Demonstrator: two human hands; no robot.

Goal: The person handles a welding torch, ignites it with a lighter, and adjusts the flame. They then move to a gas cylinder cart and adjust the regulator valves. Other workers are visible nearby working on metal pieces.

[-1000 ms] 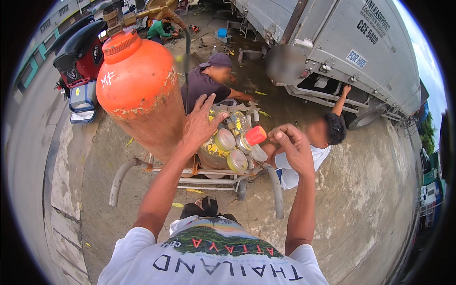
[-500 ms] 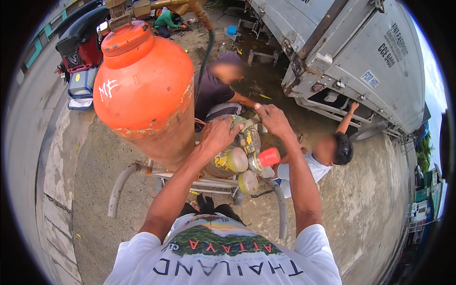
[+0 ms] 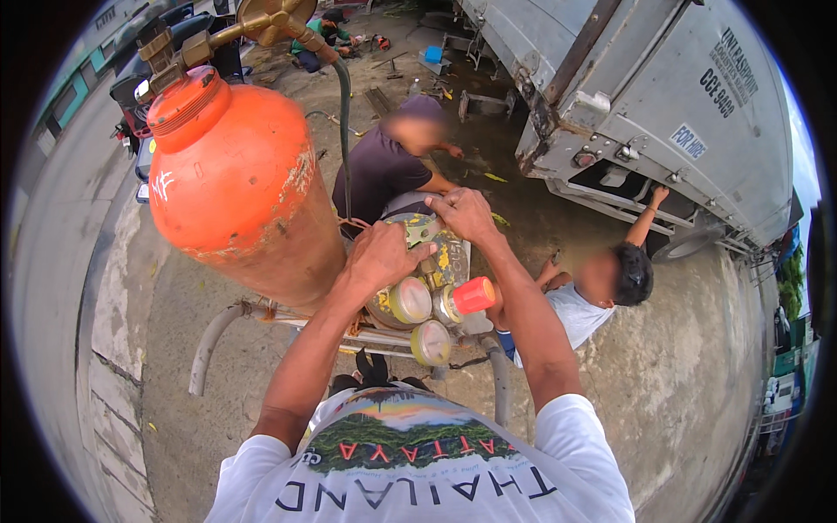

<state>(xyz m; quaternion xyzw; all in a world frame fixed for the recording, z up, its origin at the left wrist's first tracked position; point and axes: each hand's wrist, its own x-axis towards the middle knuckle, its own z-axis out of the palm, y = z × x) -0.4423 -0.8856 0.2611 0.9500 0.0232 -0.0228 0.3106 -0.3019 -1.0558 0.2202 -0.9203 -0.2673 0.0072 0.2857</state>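
Both arms reach forward to a small gas cylinder with chipped yellow and grey paint. My left hand (image 3: 380,257) curls over the near left part of its metal collar (image 3: 423,232), thumb stretched toward the right. My right hand (image 3: 465,214) grips the collar's far right side, fingers bent over the rim. Below them are a round pressure gauge (image 3: 410,301), a second gauge (image 3: 431,343) and a red knob (image 3: 473,295) on the regulator. Left of my left hand stands a tall orange gas cylinder (image 3: 231,179), with a brass valve (image 3: 180,54) on top.
Both cylinders stand on a cart with a bent grey handle (image 3: 214,347). A person in a dark shirt (image 3: 377,170) crouches just beyond. Another in a light shirt (image 3: 577,312) sits at right, reaching to the grey truck (image 3: 636,96). A dark hose (image 3: 344,131) hangs down.
The cylinders, gauges and both my hands have shifted left, against the nearly steady truck. Both hands stay on the collar, and the right hand is now closer to the left.
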